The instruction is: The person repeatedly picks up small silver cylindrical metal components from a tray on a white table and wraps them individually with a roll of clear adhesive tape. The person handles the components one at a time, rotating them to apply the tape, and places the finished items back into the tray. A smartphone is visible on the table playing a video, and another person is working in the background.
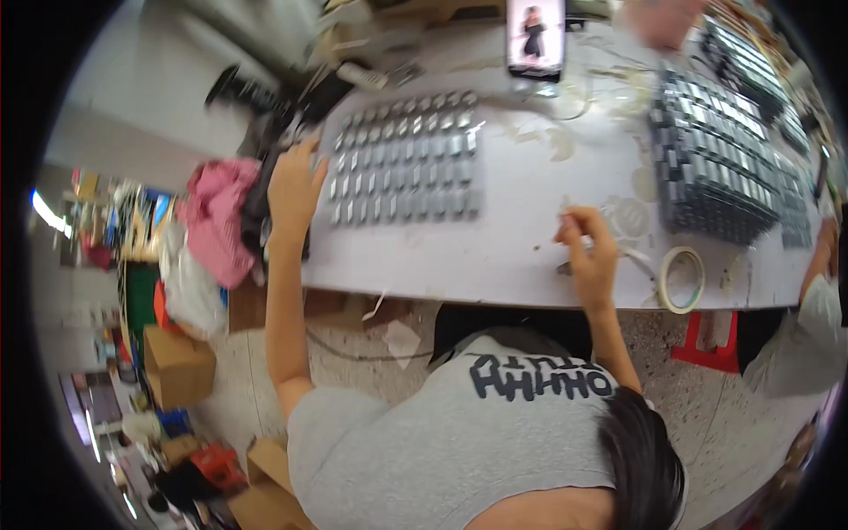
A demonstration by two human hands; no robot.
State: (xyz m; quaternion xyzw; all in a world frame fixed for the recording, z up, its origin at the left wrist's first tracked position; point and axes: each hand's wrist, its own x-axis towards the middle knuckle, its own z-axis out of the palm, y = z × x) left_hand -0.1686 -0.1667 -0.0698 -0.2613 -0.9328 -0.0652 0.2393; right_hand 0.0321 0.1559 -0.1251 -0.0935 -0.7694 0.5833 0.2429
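On the white table, small silver-grey metal-looking blocks stand in neat rows, left of the middle. My left hand rests at the left edge of these rows, fingers stretched out and thumb apart, holding nothing visible. To the right of the rows, near the table's front edge, my right hand has its fingers curled into a pinch. Whatever lies between those fingertips is too small and blurred to name. A small dark bit shows just under that hand.
Stacked trays of similar blocks rise at the right. A tape roll lies near the front edge. A lit phone stands at the back. Another person's blurred hand is at the far right. Pink cloth hangs left; a red stool is below.
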